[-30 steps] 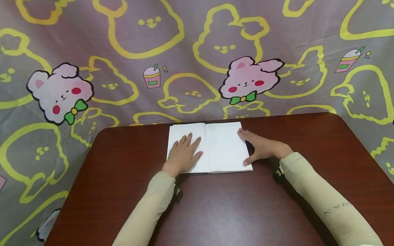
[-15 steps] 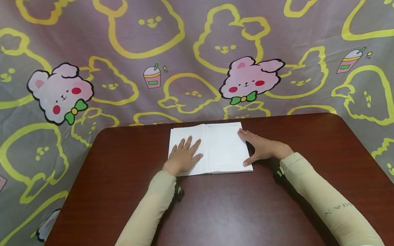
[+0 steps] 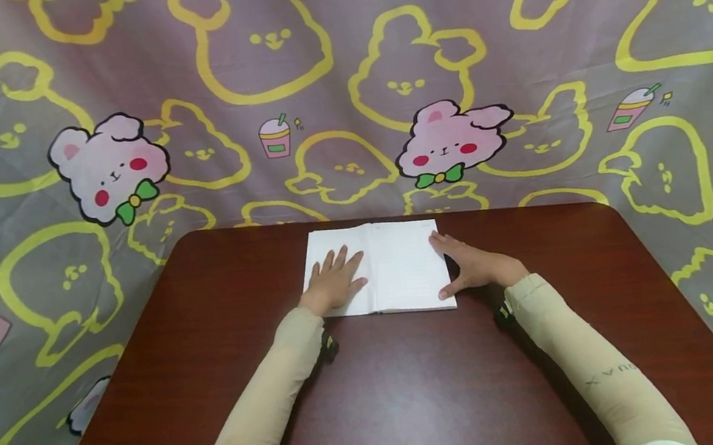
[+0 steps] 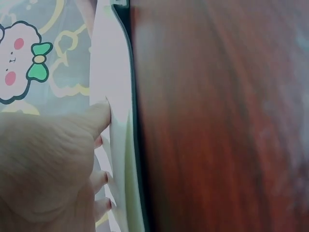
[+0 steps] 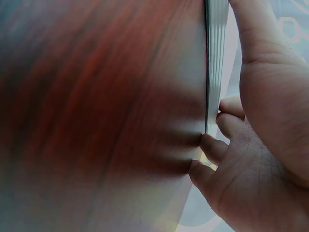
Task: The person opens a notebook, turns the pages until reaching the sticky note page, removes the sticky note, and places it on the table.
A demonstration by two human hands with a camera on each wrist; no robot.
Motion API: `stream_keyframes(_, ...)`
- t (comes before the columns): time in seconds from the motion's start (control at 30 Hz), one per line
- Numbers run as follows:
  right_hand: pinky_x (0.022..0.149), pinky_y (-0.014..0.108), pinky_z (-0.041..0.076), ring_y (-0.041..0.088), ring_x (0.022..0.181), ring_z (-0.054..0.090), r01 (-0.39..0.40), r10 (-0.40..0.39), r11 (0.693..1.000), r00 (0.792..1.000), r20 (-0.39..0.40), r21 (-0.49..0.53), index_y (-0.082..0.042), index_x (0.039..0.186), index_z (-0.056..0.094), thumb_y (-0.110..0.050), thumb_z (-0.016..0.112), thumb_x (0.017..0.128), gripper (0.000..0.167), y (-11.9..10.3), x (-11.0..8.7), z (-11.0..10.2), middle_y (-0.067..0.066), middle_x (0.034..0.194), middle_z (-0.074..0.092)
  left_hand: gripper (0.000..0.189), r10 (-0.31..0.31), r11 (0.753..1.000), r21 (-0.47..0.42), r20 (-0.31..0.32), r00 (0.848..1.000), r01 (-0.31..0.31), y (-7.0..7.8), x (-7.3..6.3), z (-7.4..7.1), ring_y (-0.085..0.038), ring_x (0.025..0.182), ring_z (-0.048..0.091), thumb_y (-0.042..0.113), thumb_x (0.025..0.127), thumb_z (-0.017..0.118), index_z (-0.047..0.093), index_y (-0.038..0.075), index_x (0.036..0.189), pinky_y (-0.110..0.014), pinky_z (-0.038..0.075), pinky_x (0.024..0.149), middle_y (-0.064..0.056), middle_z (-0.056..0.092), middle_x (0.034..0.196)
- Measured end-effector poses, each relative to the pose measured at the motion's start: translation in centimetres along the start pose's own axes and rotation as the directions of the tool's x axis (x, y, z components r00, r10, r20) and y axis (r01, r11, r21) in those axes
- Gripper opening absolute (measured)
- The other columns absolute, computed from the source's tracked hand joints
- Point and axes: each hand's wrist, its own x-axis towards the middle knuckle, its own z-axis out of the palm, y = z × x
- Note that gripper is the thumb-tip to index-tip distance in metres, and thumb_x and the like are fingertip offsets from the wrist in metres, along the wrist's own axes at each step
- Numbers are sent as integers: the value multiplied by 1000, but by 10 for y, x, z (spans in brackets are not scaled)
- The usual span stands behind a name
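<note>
An open notebook [image 3: 407, 268] with white lined pages lies near the table's far edge. Spread flat on its left page is my left hand [image 3: 332, 285], fingers straight and pointing away from me. In the left wrist view that page [image 4: 113, 63] bows up a little above the dark cover. My right hand [image 3: 478, 264] rests at the notebook's right edge, thumb on the near corner and fingers by the far part. The right wrist view shows the thick page block [image 5: 216, 63] beside this hand, with some fingertips [image 5: 198, 166] touching the table.
The brown wooden table [image 3: 385, 397] has rounded far corners. Behind it and along the sides hangs a grey cloth [image 3: 323, 56] printed with cartoon rabbits and yellow outlines. Dark wrist cameras sit under both forearms.
The left page's far edge has come down and lies flatter than a second ago. My left hand and forearm have shifted slightly right. The right hand stays in place.
</note>
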Motion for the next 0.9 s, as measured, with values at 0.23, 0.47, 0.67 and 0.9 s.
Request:
stream_keyframes(0.23, 123, 62, 13, 42, 156, 3, 18, -18, 1000, 1000, -5, 1, 2, 162, 9, -48, 89, 74, 129, -1, 3, -1, 21, 170, 5, 64, -31, 999, -4, -13, 999, 31, 1, -1, -1, -41, 157, 1, 46, 109, 37, 16, 24, 165, -64, 3, 124, -13, 2, 171)
stream_keyframes(0.47, 124, 61, 13, 42, 156, 3, 8, -8, 1000, 1000, 4, -4, 3, 161, 8, -46, 90, 74, 129, 0, 3, -2, 22, 170, 5, 63, -7, 1000, 16, -42, 999, 8, 4, -2, -3, -45, 155, 10, 43, 108, 42, 23, 19, 164, -65, 13, 122, -18, 10, 170)
stream_keyframes(0.67, 124, 61, 13, 41, 157, 2, -4, 4, 1000, 1000, 2, 12, 2, 162, 9, -45, 90, 73, 130, -3, 0, -3, 21, 170, 5, 57, 98, 991, 103, -89, 991, -89, 8, -3, -3, -46, 151, 25, 34, 109, 44, 34, 8, 159, -57, 25, 122, -24, 26, 164)
stream_keyframes(0.9, 124, 61, 12, 42, 156, 3, -5, 5, 1000, 1000, -2, 10, 3, 161, 8, -46, 90, 73, 130, -3, -2, -3, 22, 170, 5, 49, 260, 959, 153, -139, 956, -238, 14, -7, -1, -37, 150, 34, 23, 107, 51, 47, -1, 149, -45, 25, 125, -24, 43, 156)
